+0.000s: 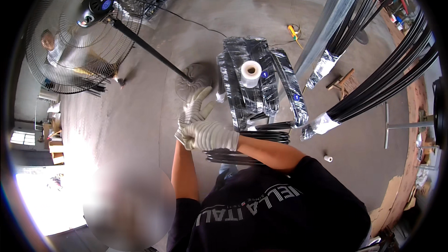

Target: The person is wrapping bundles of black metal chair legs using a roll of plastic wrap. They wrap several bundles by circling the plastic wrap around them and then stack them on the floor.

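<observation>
My left hand point(193, 111) is raised in a white ribbed work glove, its fingers stretched out and apart. My right hand point(212, 135), gloved alike, crosses over from the right and grips the left glove's cuff at the wrist. Just beyond and to the right stands a stack of black parts point(233, 88) wrapped in clear film. On top of it rests a roll of clear stretch film point(251, 75), standing on end. Unwrapped black bars point(266, 136) lie at the stack's near side, partly hidden by my right forearm.
A large pedestal fan point(95, 7) stands at the left, its round base point(196, 78) near my left hand. Bundles of long black rods point(378, 88) with film-wrapped ends hang by a metal post point(322, 25). A yellow tool point(292, 32) lies on the floor. Another person point(56, 49) is behind the fan.
</observation>
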A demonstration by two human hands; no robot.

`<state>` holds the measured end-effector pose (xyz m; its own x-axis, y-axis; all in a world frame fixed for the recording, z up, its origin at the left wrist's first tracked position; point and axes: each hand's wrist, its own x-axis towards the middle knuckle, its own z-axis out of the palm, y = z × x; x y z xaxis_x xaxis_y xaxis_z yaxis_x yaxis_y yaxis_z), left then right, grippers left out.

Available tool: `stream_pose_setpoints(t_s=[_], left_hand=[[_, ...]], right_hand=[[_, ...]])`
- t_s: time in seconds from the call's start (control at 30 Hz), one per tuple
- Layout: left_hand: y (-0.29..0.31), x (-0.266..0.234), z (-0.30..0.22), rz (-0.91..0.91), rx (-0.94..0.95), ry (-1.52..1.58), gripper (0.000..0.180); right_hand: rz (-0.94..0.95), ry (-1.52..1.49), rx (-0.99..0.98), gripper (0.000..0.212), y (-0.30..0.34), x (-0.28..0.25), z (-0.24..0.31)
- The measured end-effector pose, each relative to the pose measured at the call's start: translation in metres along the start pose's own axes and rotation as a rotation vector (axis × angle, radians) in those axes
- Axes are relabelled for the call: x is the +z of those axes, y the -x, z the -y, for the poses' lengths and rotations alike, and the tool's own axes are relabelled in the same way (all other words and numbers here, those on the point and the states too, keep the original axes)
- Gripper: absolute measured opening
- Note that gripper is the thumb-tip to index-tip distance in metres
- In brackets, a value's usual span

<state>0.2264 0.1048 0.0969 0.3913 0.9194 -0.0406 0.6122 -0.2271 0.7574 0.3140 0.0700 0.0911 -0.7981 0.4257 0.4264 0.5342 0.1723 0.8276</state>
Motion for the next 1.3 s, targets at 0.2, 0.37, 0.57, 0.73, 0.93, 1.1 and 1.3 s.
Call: stream_pose_setpoints(t_s=[0.2,0.37,0.57,0.73,0.93,1.1,1.3], left_hand=[[0.037,0.022,0.007,0.058,-0.334,0.864,0.028],[0.046,0.041,-0.004,0.286,-0.384,0.836,0.024],[0.053,0.039,-0.014,0.048,-0.166,0.776,0.038],[0.051,0.003,-0.081,-0.104,0.045,0.612,0.054],[0.044,-0.004,-0.107,0.051,0.11,0.564,0.046],[0.044,0.004,-0.099,-0.009,0.106,0.531,0.02],[0.045,0.023,-0.099,-0.207,0.097,0.539,0.004]], right_hand=[[0.149,-1.402,1.469,0.044,0.036,-0.011,-0.109],[0.482,-1.328,1.479,0.077,0.112,0.083,-0.074],[-0.403,-2.482,1.706,0.066,0.137,0.067,-0.086],[-0.493,-2.854,1.609,0.071,0.13,0.01,-0.103],[-0.389,-2.798,1.411,0.081,0.131,-0.006,-0.102],[-0.317,-2.71,1.465,0.083,0.125,-0.025,-0.106],[-0.225,-2.786,1.592,0.081,0.13,-0.027,-0.103]])
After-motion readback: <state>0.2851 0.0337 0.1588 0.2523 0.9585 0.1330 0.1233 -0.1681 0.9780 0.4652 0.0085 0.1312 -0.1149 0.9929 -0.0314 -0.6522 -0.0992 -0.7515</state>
